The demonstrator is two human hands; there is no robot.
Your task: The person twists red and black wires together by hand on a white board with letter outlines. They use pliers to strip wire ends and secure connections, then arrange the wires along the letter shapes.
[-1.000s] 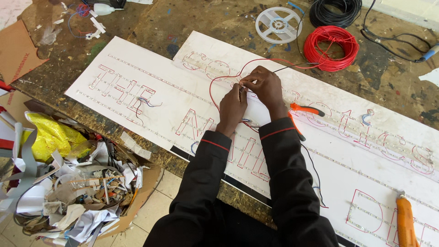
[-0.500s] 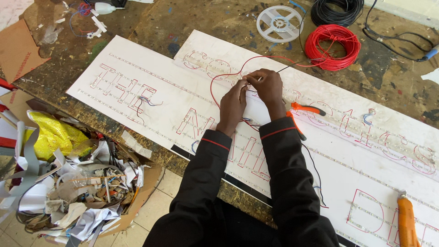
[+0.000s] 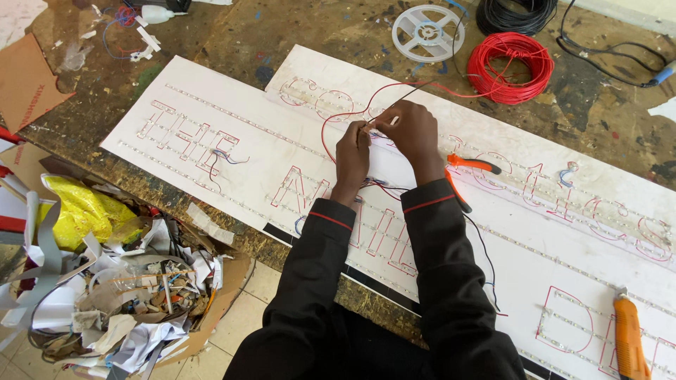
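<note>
While both hands are meeting over the middle of the long white sign board, the person is pinching a thin red wire between them: the left hand is closed around the wire's end right at the board's surface, and the right hand is curled over the same spot from the far side, fingertips pressed together on it. Both hands are clenched on the wire rather than open, though exactly what the fingertips are doing to it is hidden. The wire is looping out to the left of the hands, then running back across the board towards a red wire coil lying on the worktop beyond the board's far edge. Beside that coil, an empty white reel and a black wire coil are resting. Just to the right of the hands, orange-handled pliers are lying on the board, and an orange utility knife is sitting near the board's right end. The board is carrying outlined red letters lined with small light strips. By the look of it, the step in hand is joining or seating the wire end at a letter near the board's centre; the next move is likely calling for a steady hold on the wire and a reach to the pliers nearby. A box of paper scraps is standing on the floor below the board's near edge.
</note>
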